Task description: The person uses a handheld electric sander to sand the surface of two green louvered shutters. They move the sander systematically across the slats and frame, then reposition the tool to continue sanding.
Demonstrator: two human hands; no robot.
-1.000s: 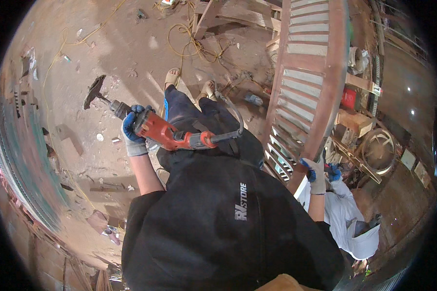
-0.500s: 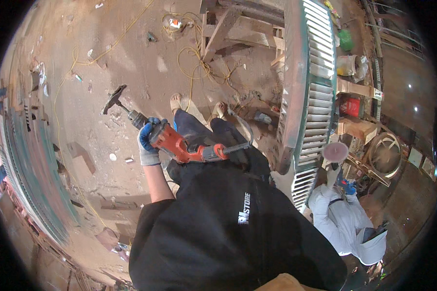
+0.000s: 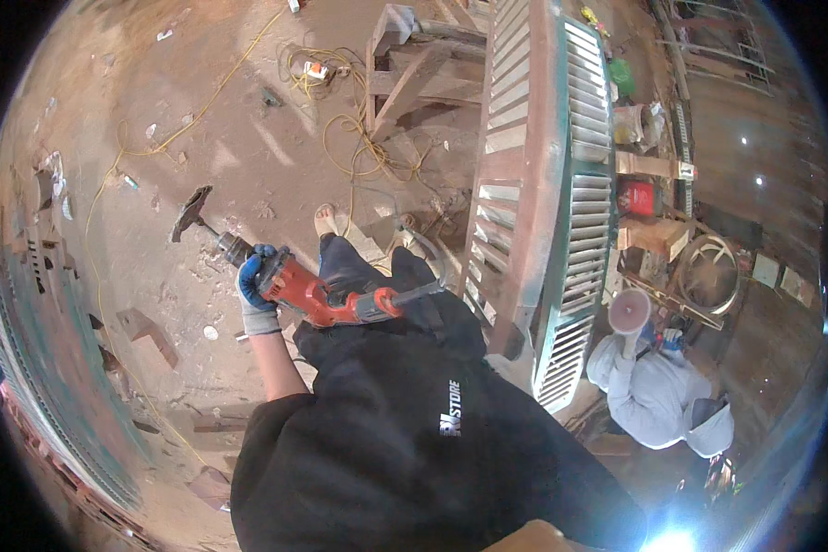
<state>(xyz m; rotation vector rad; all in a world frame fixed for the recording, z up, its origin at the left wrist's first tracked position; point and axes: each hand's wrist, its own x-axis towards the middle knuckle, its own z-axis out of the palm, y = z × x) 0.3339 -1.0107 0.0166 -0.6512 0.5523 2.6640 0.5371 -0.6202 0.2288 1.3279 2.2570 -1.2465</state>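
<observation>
My left hand [image 3: 256, 293], in a blue and grey work glove, is wrapped round the front of a red and black corded drill [image 3: 302, 293]. A worn dark sanding disc [image 3: 191, 213] sits on the drill's chuck end and points up and left, away from my body. The drill's rear end and grey cord lie across my thighs. My right hand is out of sight. To the right of my legs stands a louvered shutter panel [image 3: 587, 230] with a green edge, beside a brownish louvered panel [image 3: 506, 184]. The drill and disc are apart from both.
A wooden trestle [image 3: 403, 92] stands ahead. Yellow extension cord [image 3: 359, 138] lies looped on the dirty floor. Beyond the shutters a person in grey [image 3: 658, 391] holds a tool with a round pink disc [image 3: 629, 311]. Long panels [image 3: 74, 340] lie at left. Bright light glares at lower right.
My view has turned, so the brownish panel's slats now show. The drill stays in my left hand and appears slightly further left and lower. The other person's pink disc has shifted.
</observation>
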